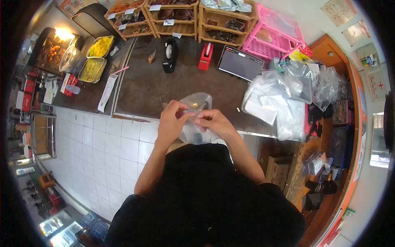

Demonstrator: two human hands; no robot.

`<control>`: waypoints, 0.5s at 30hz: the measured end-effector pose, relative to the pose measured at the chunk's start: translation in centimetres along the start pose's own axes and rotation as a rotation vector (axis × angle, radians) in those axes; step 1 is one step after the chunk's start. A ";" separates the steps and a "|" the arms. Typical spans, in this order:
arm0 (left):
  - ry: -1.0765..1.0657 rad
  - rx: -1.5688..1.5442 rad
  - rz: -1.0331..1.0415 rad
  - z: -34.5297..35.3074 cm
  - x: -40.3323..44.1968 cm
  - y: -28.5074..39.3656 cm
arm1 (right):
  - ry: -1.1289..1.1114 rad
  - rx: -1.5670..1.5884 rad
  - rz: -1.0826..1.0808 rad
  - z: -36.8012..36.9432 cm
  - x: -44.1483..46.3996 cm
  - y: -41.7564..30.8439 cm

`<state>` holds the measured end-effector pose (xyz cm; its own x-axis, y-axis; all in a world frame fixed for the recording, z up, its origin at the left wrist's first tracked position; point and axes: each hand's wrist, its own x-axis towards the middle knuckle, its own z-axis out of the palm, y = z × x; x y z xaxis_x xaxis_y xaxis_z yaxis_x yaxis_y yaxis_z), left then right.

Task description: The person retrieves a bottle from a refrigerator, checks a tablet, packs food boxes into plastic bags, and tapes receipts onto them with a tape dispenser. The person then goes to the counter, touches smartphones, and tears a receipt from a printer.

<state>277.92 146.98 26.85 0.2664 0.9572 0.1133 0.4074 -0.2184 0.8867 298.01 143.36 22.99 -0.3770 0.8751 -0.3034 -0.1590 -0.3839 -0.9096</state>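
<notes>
Left hand (pixel 173 116) and right hand (pixel 216 122) close together, fingertips pinching clear plastic bag (pixel 200 100). Beyond bag stood red tape dispenser (pixel 205 57); beyond and leftward, black tape dispenser (pixel 168 61).

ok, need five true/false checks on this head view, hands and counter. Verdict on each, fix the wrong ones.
1. The left hand and right hand both have fingers on a clear plastic bag. True.
2. The red plastic tape dispenser stands left of the black plastic tape dispenser. False: it stands to the right.
3. The rectangular, dark-framed tablet is between the red dispenser and the pile of clear plastic packaging. True.
4. The pink plastic rack is at the counter's left end. False: it is on the right, beyond the tablet.
5. A long white paper slip lies left of the hands. True.
</notes>
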 end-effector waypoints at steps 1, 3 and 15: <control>-0.035 -0.010 -0.057 0.1 -0.5 -0.7 | 0.006 0.059 0.014 0.2 0.0 0.9; -0.106 -0.033 -0.171 0.1 -1.7 -1.6 | 0.021 0.177 0.045 1.0 -0.3 2.0; -0.586 -0.785 -0.166 1.1 -0.1 -10.5 | -0.044 0.001 0.073 4.6 -2.3 -0.8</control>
<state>274.60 148.93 17.02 0.7343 0.6727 -0.0910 -0.1590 0.3007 0.9404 294.86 140.31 25.74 -0.4270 0.8312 -0.3560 -0.1303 -0.4461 -0.8855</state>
